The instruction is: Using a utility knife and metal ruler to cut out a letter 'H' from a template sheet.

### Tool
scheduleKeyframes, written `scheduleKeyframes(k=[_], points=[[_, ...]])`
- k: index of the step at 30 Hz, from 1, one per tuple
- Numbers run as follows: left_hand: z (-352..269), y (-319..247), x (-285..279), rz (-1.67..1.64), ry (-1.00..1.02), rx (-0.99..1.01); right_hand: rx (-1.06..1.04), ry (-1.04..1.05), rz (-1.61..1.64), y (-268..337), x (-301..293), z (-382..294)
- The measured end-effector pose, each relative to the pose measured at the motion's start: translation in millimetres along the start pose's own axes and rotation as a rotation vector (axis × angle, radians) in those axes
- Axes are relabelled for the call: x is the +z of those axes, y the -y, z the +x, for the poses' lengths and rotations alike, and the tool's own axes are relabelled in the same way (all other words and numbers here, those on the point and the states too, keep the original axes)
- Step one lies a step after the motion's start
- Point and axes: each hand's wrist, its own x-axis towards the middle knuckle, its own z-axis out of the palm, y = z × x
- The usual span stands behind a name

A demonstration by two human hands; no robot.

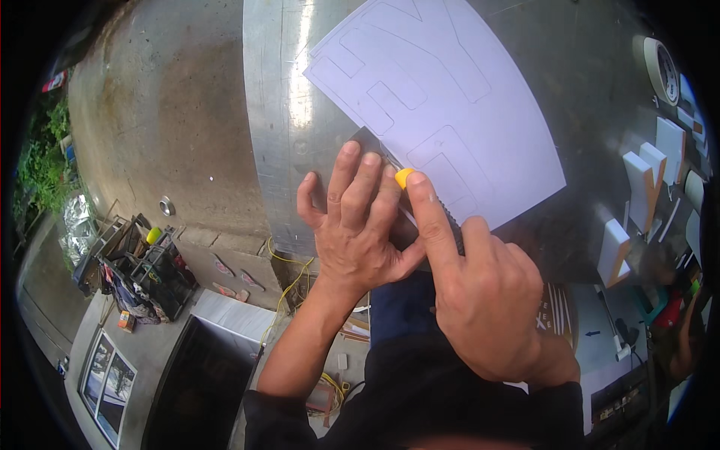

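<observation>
A white sheet of paper (506, 135) with thin printed letter outlines lies on a metal-topped table (273, 140). My left hand (360, 225) rests flat with fingers spread, pressing on a dark grey straightedge (364, 136) along the sheet's lower left edge. My right hand (478, 287) grips a utility knife (404, 177) with a yellow nose and a dark ribbed body, its index finger stretched out over the nose. The knife's thin blade lies against the straightedge, close to my left fingertips. My fingers hide much of the straightedge and the knife's body.
Several white block pieces with brown edges (638, 185) stand on the table at right, near a roll of masking tape (661, 70) and narrow offcuts. A yellow cable (289, 289) runs below the table's left corner. Sandals (222, 265) lie on a concrete step. Part of another person (683, 337) shows far right.
</observation>
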Motion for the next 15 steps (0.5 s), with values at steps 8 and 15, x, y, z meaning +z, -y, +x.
scheduleKeyframes(k=[8,15], points=[[2,-2,-2,0.006,0.015,-0.015,0.028,0.059,0.012,-5,-1,-18],[3,-2,-4,0.002,0.024,-0.003,0.026,0.057,-0.035,-10,0,-33]])
